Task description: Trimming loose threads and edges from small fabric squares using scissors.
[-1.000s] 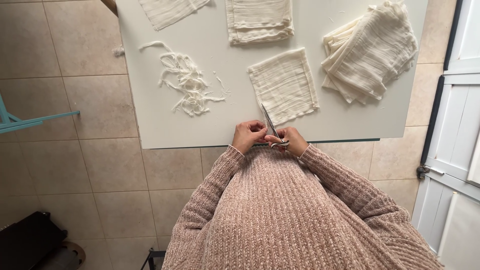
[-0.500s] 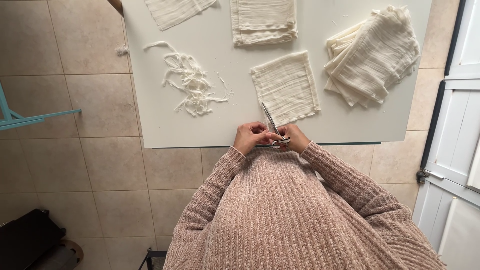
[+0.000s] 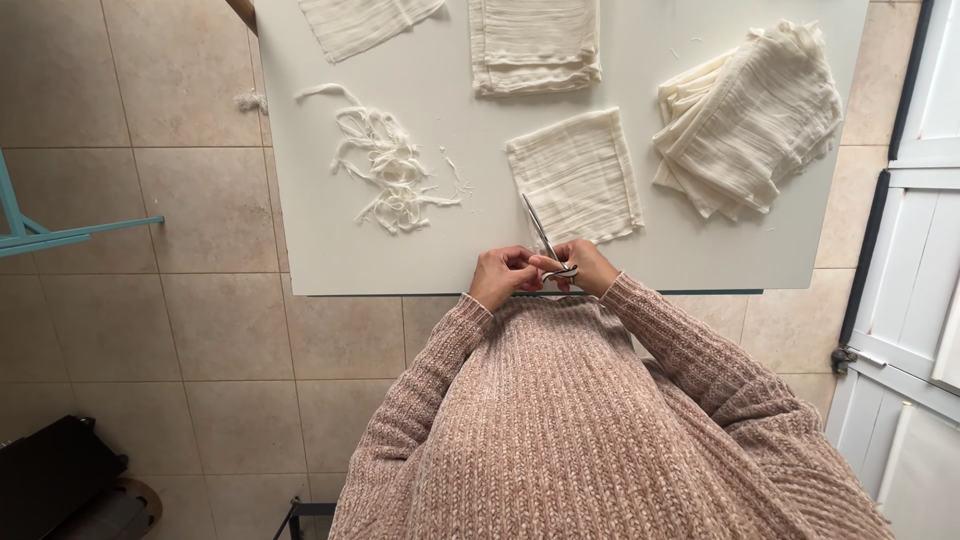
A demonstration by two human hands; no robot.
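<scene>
Both hands, left hand [image 3: 503, 276] and right hand [image 3: 588, 266], apparently grip closed scissors [image 3: 545, 240] together.

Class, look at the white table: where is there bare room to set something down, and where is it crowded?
Bare: the table's near left corner, below the scraps, and the near right edge under the stack. Crowded: the middle near edge, where both hands hold scissors beside the single cloth.
</scene>
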